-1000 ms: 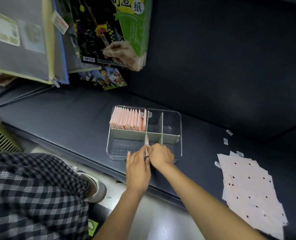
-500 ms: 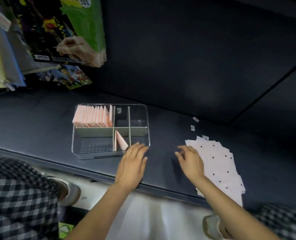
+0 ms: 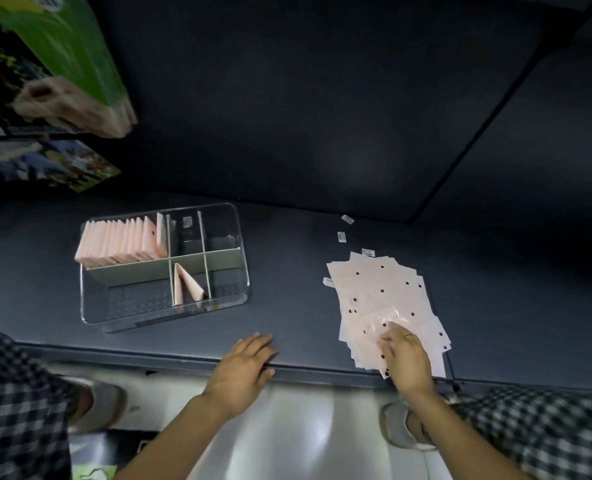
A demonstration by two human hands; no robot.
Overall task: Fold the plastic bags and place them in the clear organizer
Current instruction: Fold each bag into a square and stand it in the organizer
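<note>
Plastic bags, thin pale-pink sheets with dark dots [image 3: 381,289], fanned in a loose stack on the dark grey desk [image 3: 287,306], right of centre, near edge. Judged very light, limp, slick; sheets likely to cling together or slide off one another. Best taken by a free corner or edge of the top sheet, peeled up singly, then flattened before creasing. Top sheet near the fingers already crinkled and raised.

Right hand [image 3: 405,358] on the near part of the stack, fingers curled onto the top sheet; true pinch or mere touch not resolvable. Left hand [image 3: 246,365] flat on the desk's near edge, fingers extended together, holding nothing.

Clear rectangular plastic organizer with grey dividers [image 3: 242,271] left of the stack, well apart from it. Far-left compartment packed with a row of folded pink bags [image 3: 121,244] standing on edge; one folded pink bag [image 3: 189,285] leaning in the near-middle compartment. Small white label scraps [image 3: 341,236] scattered beyond the stack.

Versus half a second earlier: right hand advanced from the stack's left margin onto the sheets; left hand withdrawn from beside the organizer to the desk edge. Leaning bag unchanged.
</note>
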